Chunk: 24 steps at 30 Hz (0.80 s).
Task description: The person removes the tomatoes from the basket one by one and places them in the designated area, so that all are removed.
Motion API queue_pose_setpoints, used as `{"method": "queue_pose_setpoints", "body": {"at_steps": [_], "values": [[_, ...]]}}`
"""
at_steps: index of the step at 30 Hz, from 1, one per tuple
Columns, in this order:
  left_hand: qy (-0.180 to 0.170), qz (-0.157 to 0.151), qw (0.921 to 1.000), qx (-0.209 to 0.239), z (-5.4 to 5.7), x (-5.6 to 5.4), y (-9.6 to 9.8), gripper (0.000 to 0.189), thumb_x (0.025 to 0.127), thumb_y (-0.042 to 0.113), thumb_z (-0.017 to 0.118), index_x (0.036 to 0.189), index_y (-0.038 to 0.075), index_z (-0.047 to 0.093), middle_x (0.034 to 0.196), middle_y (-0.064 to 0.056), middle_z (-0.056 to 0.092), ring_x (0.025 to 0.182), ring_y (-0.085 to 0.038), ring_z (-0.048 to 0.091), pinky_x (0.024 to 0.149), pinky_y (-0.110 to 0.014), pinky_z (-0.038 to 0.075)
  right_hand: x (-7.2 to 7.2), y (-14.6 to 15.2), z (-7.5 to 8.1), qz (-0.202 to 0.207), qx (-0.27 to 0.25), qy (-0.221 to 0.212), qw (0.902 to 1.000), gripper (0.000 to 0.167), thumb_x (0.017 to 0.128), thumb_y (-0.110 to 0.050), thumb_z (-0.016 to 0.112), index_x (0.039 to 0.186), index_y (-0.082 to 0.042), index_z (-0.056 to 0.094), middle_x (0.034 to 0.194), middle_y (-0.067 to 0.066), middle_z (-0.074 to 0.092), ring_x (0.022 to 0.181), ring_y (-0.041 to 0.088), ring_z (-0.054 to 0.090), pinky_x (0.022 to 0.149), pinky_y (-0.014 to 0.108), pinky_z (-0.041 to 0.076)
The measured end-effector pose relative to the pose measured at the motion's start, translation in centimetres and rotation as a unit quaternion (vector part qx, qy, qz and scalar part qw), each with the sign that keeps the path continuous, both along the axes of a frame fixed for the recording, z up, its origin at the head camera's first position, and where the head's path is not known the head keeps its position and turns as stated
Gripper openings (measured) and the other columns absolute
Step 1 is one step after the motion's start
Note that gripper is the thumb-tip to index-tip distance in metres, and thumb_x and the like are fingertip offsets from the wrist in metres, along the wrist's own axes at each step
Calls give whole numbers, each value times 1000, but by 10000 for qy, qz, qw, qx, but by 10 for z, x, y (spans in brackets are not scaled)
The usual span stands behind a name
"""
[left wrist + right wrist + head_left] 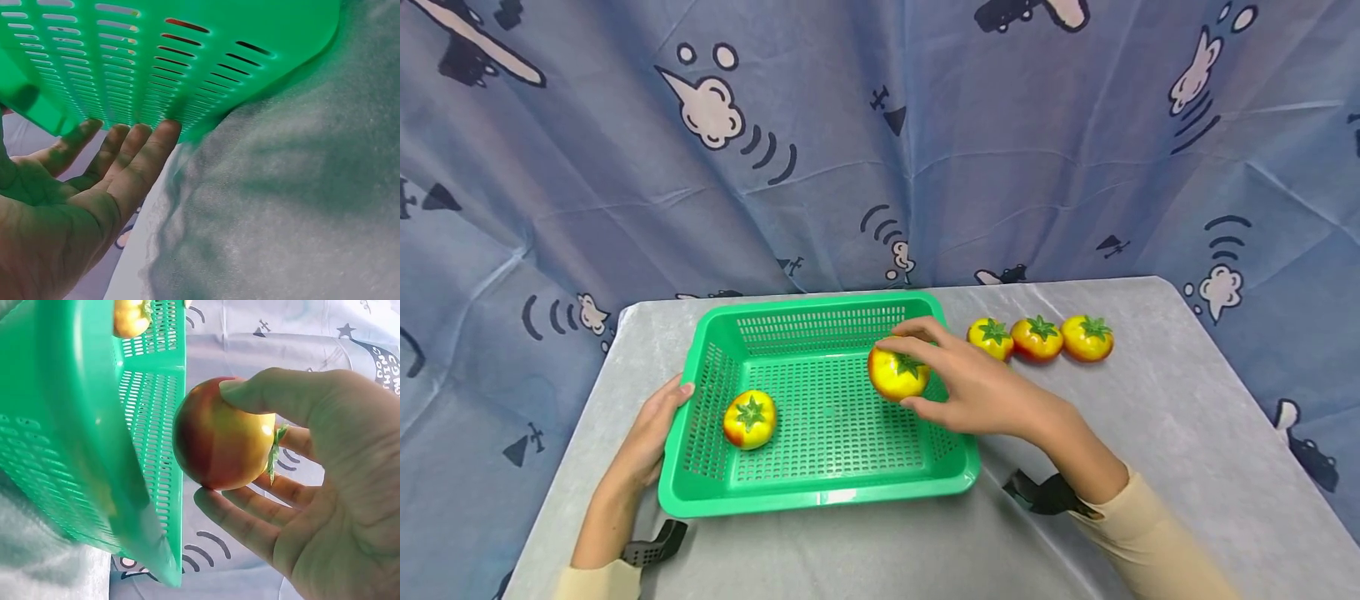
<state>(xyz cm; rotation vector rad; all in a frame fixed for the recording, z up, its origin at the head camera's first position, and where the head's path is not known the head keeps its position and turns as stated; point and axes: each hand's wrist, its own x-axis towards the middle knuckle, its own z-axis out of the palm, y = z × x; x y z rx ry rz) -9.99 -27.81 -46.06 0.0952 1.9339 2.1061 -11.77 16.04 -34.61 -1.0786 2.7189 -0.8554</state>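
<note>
My right hand [981,385] holds a yellow-and-red tomato [895,379] with a green leafy top, thumb on one side and fingers on the other. In the head view this tomato overlaps the right part of a green plastic basket [820,502]; the right wrist view shows it beside the basket's rim [90,412]. At the basket's left side, my left hand [643,433] grips the rim with its thumb on top. Its fingertips [167,130] lie against the slotted outer wall in the left wrist view. Another tomato [750,419] sits inside the basket, toward the left.
Three more tomatoes, the nearest one [991,338] closest to the basket, stand in a row to its right. Grey-white cloth covers the table [1180,433]. Behind it hangs a blue patterned curtain [820,217].
</note>
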Motion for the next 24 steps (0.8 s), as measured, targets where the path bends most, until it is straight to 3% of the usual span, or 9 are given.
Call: {"method": "queue_pose_setpoints", "body": {"at_steps": [5, 10, 14, 17, 20, 24], "values": [[-2, 6, 10000, 8, -1, -2, 0, 51, 116, 28, 36, 159, 0, 29, 114, 5, 75, 97, -12, 78, 81, -36, 70, 2, 6, -1, -171, -100, -162, 9997, 68, 93, -25, 83, 154, -23, 53, 153, 3, 50, 135, 27, 58, 112, 49, 56], [-43, 17, 10000, -25, -1, 0, -1, 58, 116, 27, 35, 161, -7, 20, 115, 6, 74, 99, -12, 77, 82, -36, 70, 2, 10, -4, -253, -174, -163, 9994, 67, 93, -26, 82, 154, -24, 53, 154, 3, 49, 135, 25, 57, 112, 49, 57], [2, -10, 10000, -1, 0, 0, -2, 57, 116, 27, 35, 161, -7, 21, 115, 6, 74, 99, -12, 78, 82, -37, 70, 4, 15, -2, -398, -300, -68, 9987, 66, 93, -25, 82, 153, -25, 54, 154, 2, 49, 137, 24, 55, 111, 48, 57], [15, -36, 10000, 16, 0, 0, -2, 54, 117, 27, 35, 159, -5, 25, 116, 5, 75, 99, -13, 78, 82, -37, 70, 7, 21, 0, -542, -353, 45, 9979, 65, 92, -24, 82, 152, -24, 55, 154, 4, 49, 125, 22, 60, 93, 38, 63], [-17, -31, 10000, -5, 0, 0, -1, 54, 117, 27, 35, 159, -4, 25, 115, 6, 75, 99, -13, 78, 82, -37, 70, 10, 28, -1, -674, -381, 176, 9968, 66, 92, -22, 83, 152, -21, 56, 154, 7, 50, 122, 22, 61, 86, 37, 62], [-31, 3, 10000, -26, 0, 0, -1, 53, 116, 28, 35, 159, -2, 27, 114, 6, 75, 98, -12, 78, 81, -36, 70, 14, 39, -3, -812, -475, 276, 9952, 67, 92, -17, 83, 153, -21, 55, 155, 8, 49, 136, 27, 55, 103, 50, 59]]}}
